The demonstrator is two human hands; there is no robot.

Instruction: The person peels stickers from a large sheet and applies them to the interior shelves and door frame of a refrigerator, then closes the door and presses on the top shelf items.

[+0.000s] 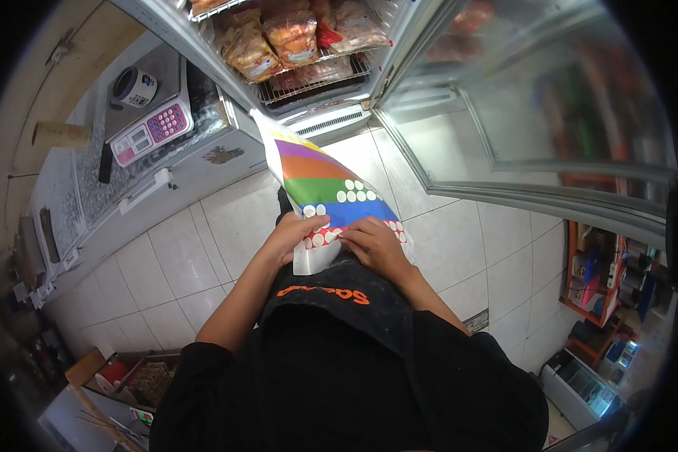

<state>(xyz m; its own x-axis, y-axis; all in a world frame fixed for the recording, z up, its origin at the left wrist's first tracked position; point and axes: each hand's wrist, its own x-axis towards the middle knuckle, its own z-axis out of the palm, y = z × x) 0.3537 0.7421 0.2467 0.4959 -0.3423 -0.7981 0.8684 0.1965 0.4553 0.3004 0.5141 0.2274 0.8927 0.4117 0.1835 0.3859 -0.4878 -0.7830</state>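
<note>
A sheet of round stickers (pixel 306 190) in bands of yellow, purple, orange, green, blue and red hangs out in front of my body. White circles show in its green, blue and red bands. My left hand (pixel 289 236) grips the near left side, thumb lying over the blue band. At the red band, the fingers of my right hand (pixel 375 245) are pinched together against the sheet. Whether a single sticker sits between those fingertips is too small to tell. The near white edge of the sheet curls up by my black apron (pixel 331 290).
Ahead stands an open fridge with bagged meat (pixel 291 38) on wire racks (pixel 316 81). Its glass door (pixel 550 98) swings out to the right. At left, a scale (pixel 152 129) bearing a mug (pixel 134 87) rests on a counter. An orange shelf (pixel 591 271) is at right.
</note>
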